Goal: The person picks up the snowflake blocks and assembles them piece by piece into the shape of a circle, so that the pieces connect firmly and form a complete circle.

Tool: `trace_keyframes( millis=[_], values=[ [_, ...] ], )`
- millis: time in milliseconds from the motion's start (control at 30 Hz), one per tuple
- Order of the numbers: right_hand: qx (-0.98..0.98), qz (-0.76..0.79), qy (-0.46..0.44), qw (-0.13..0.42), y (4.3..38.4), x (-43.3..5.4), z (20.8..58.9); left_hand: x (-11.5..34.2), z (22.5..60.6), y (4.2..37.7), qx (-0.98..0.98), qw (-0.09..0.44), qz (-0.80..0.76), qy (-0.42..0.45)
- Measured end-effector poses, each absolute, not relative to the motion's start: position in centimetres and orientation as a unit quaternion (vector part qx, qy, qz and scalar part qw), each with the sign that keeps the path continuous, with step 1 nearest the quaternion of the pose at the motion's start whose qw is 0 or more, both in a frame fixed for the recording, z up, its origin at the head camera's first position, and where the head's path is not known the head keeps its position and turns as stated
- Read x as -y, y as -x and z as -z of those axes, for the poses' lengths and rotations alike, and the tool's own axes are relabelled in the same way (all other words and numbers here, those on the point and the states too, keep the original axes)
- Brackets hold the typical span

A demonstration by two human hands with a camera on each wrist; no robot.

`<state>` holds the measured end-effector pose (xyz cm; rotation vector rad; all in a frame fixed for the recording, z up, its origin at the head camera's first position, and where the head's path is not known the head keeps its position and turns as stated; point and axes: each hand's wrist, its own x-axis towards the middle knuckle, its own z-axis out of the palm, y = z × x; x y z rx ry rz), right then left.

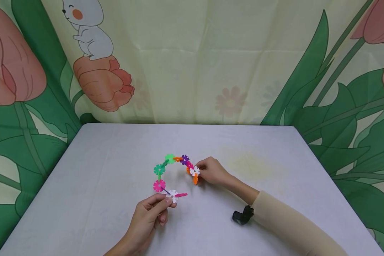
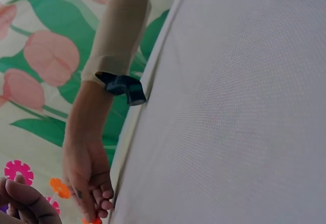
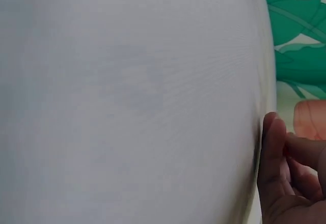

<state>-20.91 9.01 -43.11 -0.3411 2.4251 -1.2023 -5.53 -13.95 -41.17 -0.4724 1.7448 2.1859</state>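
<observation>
A chain of notched plastic flower discs (image 1: 159,169) arches over the table between my two hands. Its pieces are pink, teal, green, orange, purple and white, slotted into one another. At the near end, my left hand (image 1: 146,217) pinches a white disc (image 1: 172,195) between thumb and fingers. A pink disc (image 1: 181,195), seen edge-on, sticks out to the right of it. My right hand (image 1: 213,171) grips the far right end, beside another white disc (image 1: 195,171) and an orange disc (image 1: 196,179). Its fingertips are partly hidden behind those pieces.
A white cloth covers the table (image 1: 115,149). Behind it hangs a curtain (image 1: 192,71) printed with tulips, leaves and a white animal. A black wrist camera (image 1: 242,215) is strapped at the right sleeve's cuff, just above the tabletop.
</observation>
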Motion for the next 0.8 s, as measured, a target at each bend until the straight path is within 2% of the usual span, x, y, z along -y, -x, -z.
trace_keyframes(
  millis=[333, 533, 800],
  values=[
    [-0.808, 0.556, 0.054, 0.185, 17.5, -12.9, 41.2, 14.0, 41.4, 5.4, -0.604, 0.150, -0.768, 0.150],
    [-0.773, 0.591, 0.055, 0.223, 14.8, -14.1, 40.1, 13.7, 41.5, 5.5, -0.604, 0.162, -0.767, 0.145],
    [-0.731, 0.611, 0.118, 0.280, 11.1, -13.7, 39.5, 13.5, 41.6, 5.6, -0.613, 0.179, -0.755, 0.147]
  ],
)
